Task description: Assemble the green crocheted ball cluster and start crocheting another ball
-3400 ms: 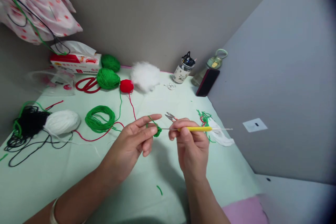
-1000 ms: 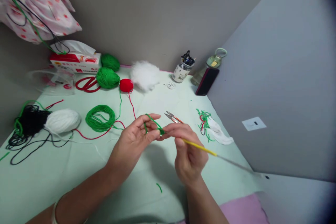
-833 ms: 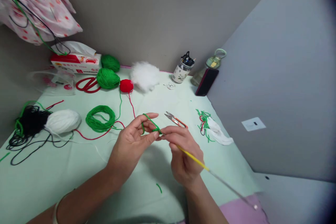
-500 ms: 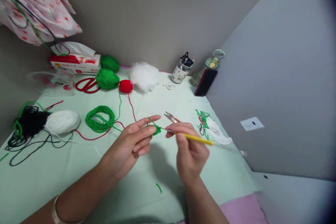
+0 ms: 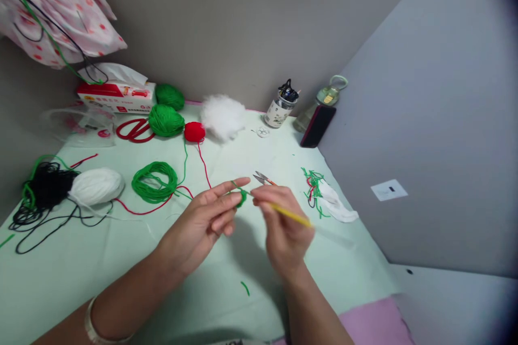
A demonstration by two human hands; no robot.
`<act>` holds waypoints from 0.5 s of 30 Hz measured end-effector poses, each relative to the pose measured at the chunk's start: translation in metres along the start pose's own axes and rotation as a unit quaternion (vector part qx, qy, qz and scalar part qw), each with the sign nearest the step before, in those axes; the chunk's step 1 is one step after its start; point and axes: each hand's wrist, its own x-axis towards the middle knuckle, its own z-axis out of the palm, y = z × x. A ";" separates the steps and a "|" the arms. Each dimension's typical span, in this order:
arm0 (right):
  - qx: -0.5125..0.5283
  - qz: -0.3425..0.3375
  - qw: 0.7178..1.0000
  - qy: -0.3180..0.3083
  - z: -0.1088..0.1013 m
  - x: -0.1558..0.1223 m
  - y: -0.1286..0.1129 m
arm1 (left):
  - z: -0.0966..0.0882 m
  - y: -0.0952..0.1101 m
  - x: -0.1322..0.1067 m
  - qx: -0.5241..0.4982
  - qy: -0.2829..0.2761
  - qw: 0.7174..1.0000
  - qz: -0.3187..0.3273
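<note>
Between the thumb and fingers of my left hand (image 5: pixel 206 215) is a small green crochet piece (image 5: pixel 242 199). Green yarn runs over its raised index finger. My right hand (image 5: pixel 287 226) is closed round a yellow-handled crochet hook (image 5: pixel 292 215), whose tip reaches the green piece; the tip itself is blurred. Just behind the right hand lie thread snips (image 5: pixel 264 178), partly hidden by it. A loose coil of green yarn (image 5: pixel 154 182) rests on the table left of my left hand.
White yarn (image 5: pixel 97 187) and tangled black yarn (image 5: pixel 50 186) lie at left. Farther back are green balls (image 5: pixel 166 121), a red ball (image 5: pixel 195 131), red-handled scissors (image 5: pixel 134 130) and white stuffing (image 5: pixel 223 117). A pen jar (image 5: pixel 279 110), phone (image 5: pixel 318 126) and yarn scraps (image 5: pixel 313 188) are at right.
My right hand has moved slightly left, bringing the hook closer to my left hand, and the hook's handle has shifted with it. My left hand has hardly moved.
</note>
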 end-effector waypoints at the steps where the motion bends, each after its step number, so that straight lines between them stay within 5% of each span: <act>1: 0.053 0.042 0.997 0.024 -0.001 0.003 0.000 | 0.000 0.002 0.000 -0.002 0.001 1.000 0.005; 4: 0.182 0.137 0.973 0.023 0.002 0.009 0.001 | 0.000 0.003 0.000 0.036 -0.001 0.998 0.051; 10: 0.192 0.124 0.973 -0.002 0.008 0.006 0.003 | -0.001 -0.004 0.000 0.073 -0.017 0.995 0.062; 15: 0.255 0.194 0.947 0.012 0.005 0.009 0.004 | -0.002 -0.002 0.000 0.056 -0.025 0.997 0.053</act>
